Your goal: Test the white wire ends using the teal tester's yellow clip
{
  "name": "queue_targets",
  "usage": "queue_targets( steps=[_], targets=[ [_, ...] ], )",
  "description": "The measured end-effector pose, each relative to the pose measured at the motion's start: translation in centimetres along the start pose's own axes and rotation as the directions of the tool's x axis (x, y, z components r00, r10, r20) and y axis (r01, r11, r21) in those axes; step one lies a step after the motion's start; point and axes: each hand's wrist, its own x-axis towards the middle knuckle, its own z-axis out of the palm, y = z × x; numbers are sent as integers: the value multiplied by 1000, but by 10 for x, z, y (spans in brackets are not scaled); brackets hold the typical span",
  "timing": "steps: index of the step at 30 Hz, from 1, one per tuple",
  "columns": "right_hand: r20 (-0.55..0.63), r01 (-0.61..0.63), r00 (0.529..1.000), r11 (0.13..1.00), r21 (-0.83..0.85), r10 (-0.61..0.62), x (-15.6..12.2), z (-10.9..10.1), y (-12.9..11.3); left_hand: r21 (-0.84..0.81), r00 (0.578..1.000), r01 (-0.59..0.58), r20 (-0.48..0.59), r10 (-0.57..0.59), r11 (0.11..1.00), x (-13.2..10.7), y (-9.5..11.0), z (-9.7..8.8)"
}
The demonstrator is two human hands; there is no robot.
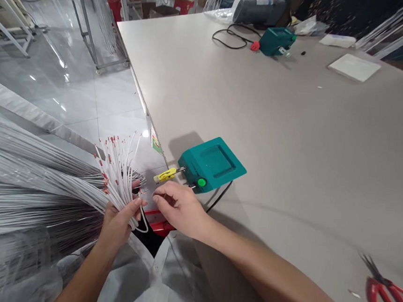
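Note:
My left hand (121, 214) is closed around a bundle of white wires (118, 172). Many of the wire ends in it carry red tips, and one wire loops down below the fingers. Just to the right, my right hand (180, 208) has its thumb and index finger brought together in a pinch. Whether anything thin sits in that pinch I cannot make out. Beyond the right hand, a teal device (214, 164) with a green button (202, 182) stands at the table's left edge. A yellow piece (165, 175) sticks out from its side, close to my right fingers.
Long white wires (27, 168) hang in thick bunches at the left. Red-handled scissors (387, 289) lie at the table's lower right. A second green device (277, 41) with a black cable (232, 38) and a white pad (354, 67) are on the table's (295, 131) far side.

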Motion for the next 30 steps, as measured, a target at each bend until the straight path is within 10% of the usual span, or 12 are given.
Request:
queue_targets(
  steps=[6,18,25,30],
  targets=[
    [-7,343,913,776,-529,-408,3,-17,6,120,999,-32,42,27,992,5,-8,-4],
    [363,457,872,284,-842,-328,20,-42,-7,87,995,20,96,-29,996,18,-6,0],
    [390,430,898,226,-874,-202,36,-46,-13,-13,996,83,42,-82,996,23,-1,9],
    [482,477,873,348,-807,-80,52,-47,-11,-27,998,61,29,-60,998,25,-3,13]
  ],
)
